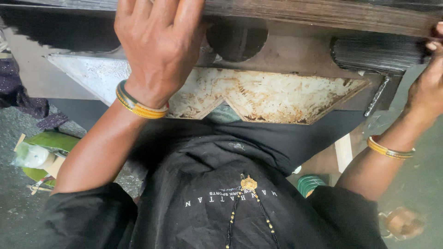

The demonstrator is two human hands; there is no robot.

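Two hands, left hand point(159, 46), right hand point(427, 85), gripping one wooden board point(323, 14)

A long, dark brown stack of thin layered sheets point(323, 14) lies flat along the top of a worn metal machine table, edges facing the viewer.

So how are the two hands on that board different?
The left hand lies flat on the dark board, back fully showing; the right hand curls round the board's end, partly out of view. The left looks big and central, the right smaller, at the edge. Both wear yellow bangles.
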